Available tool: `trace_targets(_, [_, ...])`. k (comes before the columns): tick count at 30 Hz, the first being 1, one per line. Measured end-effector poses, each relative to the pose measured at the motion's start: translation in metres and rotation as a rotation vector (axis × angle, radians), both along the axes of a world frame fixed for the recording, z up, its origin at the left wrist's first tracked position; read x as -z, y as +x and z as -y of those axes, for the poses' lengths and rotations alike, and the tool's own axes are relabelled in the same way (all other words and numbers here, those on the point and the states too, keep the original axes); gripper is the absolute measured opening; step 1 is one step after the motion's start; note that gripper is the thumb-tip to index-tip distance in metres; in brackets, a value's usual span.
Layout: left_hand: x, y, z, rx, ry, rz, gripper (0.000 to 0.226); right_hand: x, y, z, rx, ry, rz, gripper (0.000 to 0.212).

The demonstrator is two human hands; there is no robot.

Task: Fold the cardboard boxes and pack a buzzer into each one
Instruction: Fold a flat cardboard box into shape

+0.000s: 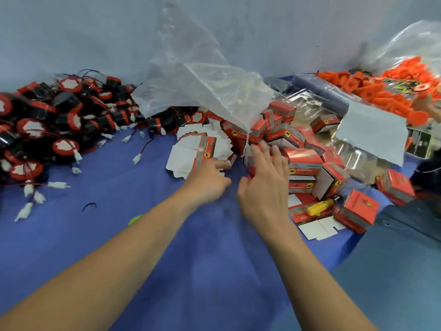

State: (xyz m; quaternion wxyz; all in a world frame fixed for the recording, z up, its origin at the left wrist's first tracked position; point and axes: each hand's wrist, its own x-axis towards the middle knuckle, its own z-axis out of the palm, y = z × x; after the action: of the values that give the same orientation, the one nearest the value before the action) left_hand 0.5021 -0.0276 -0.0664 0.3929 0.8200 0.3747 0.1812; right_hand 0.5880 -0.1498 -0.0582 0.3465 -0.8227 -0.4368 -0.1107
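Just beyond left fingers (221, 165), stack of flat boxes (191, 152).

We have bare blue cloth (107, 182) in front to reach across; buzzers (47, 130) crowd the left, boxes (307, 163) the right, a plastic bag (202, 91) overhangs between.

Buzzers (47, 130) spill off the left edge, bag (202, 91) covers some boxes (303, 161), their print (301, 172) just a blur, and the left hand (207, 181) hides its own fingertips
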Motion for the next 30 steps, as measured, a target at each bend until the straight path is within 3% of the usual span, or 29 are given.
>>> trace_targets(2, [-0.001,-0.009,-0.018,-0.028,0.166,-0.140,0.056,-0.006,-0.013,-0.014,-0.127,0.070,-0.080,0.075])
trace_targets(4, [0.000,-0.017,-0.034,-0.018,0.326,-0.345,0.065,-0.011,-0.021,-0.033,-0.253,-0.036,-0.218,0.074])
trace_targets(6, [0.003,-0.027,-0.048,-0.030,0.326,-0.479,0.076,-0.010,-0.024,-0.054,-0.327,-0.198,-0.268,0.073])
trace_targets(8, [0.008,-0.039,-0.061,-0.065,0.232,-0.521,0.082,-0.003,-0.025,-0.073,-0.355,-0.330,-0.203,0.071])
trace_targets(11, [0.015,-0.051,-0.068,-0.077,0.144,-0.321,0.053,0.016,-0.025,-0.095,-0.340,-0.515,-0.059,0.078])
trace_targets(13, [0.017,-0.057,-0.063,-0.114,0.130,-0.160,0.037,0.027,-0.026,-0.101,-0.320,-0.535,-0.040,0.072])
trace_targets(18, [0.021,-0.070,-0.058,-0.274,0.136,0.020,0.066,0.032,-0.033,-0.101,-0.250,-0.415,0.139,0.022])
trace_targets(20, [0.015,-0.075,-0.058,-0.362,0.119,0.098,0.075,0.032,-0.035,-0.099,-0.240,-0.422,0.203,0.019])
trace_targets(24, [0.004,-0.087,-0.061,-0.351,0.110,0.197,0.067,0.033,-0.043,-0.099,-0.211,-0.406,0.228,0.026])
trace_targets(27, [-0.003,-0.097,-0.067,-0.324,0.016,0.209,0.057,0.036,-0.043,-0.101,-0.228,-0.386,0.098,0.028])
trace_targets(30, [-0.003,-0.108,-0.074,-0.361,-0.021,0.238,0.046,0.033,-0.040,-0.104,-0.198,-0.456,0.186,0.010])
